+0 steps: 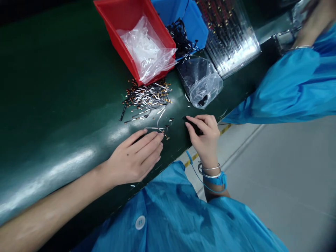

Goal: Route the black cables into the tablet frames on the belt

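Observation:
My left hand (138,155) lies over the green work surface (65,105) with its fingers stretched out. Its fingertips are beside a thin flat strip (154,128) and a few tiny brass-coloured parts (167,138). My right hand (206,134), close to the table's edge, is closed in a pinch; a small dark bit shows near its fingertips, too small to name. Beyond both hands spreads a heap of short black-and-silver strips with copper-coloured ends (147,96). One longer black strip (123,112) lies at the heap's left.
Behind the heap stands a red bin (118,45) holding a clear bag of small white pieces (147,52). Beside it are a blue bin (195,26) with black parts, a clear plastic bag (207,84) and a clear tray (233,52). A co-worker's blue sleeve (294,84) is at right.

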`<state>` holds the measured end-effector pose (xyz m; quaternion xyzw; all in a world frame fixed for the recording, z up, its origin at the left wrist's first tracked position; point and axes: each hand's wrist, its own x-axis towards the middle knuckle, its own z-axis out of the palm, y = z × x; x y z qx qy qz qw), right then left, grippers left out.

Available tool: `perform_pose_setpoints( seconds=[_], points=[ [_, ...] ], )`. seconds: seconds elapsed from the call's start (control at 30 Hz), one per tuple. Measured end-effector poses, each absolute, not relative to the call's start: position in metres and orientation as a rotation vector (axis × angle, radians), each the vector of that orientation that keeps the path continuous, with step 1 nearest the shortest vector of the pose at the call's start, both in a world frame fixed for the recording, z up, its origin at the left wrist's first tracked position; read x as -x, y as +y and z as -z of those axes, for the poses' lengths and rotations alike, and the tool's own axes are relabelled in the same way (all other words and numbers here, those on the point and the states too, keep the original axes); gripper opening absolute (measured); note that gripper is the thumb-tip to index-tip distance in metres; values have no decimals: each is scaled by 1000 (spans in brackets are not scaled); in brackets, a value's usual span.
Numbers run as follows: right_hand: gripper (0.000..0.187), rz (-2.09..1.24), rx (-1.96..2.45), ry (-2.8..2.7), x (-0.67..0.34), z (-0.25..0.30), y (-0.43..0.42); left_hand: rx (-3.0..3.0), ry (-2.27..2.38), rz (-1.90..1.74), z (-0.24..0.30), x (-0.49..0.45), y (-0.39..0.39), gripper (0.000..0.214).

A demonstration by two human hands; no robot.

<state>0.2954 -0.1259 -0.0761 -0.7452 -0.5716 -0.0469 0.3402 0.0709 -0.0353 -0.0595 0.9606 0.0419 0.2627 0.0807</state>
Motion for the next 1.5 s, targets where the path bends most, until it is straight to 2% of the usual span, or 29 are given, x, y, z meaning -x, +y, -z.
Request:
perform_pose_setpoints(
  seconds=[0.4, 0.73, 0.93, 1.03, 1.17, 1.3, 1.5],
  points=[
    [9, 31, 1911, -1467, -288, 66, -132, -2868, 144, -782, 61, -73, -35, 22],
    [7, -14, 1834, -1612, -300, 75, -118, -2897, 283, -513, 62, -74, -37, 37],
    [7, -34, 1895, -1563, -284, 69, -124, -2918, 393, -722, 62, -72, -34, 26],
    [6, -68, 1816, -1590, -272, 66, -122, -2935, 410, -677, 62, -70, -31, 29],
    [7, -128, 1764, -1624, -261, 65, -120, -3004, 349, -588, 61, -74, -19, 35],
    [7, -176, 1833, -1522, -259, 67, -125, -3076, 128, -615, 57, -91, 4, 26],
    [8, -183, 1842, -1479, -258, 67, -132, -3095, -152, -316, 42, -123, 22, 12]
  ],
)
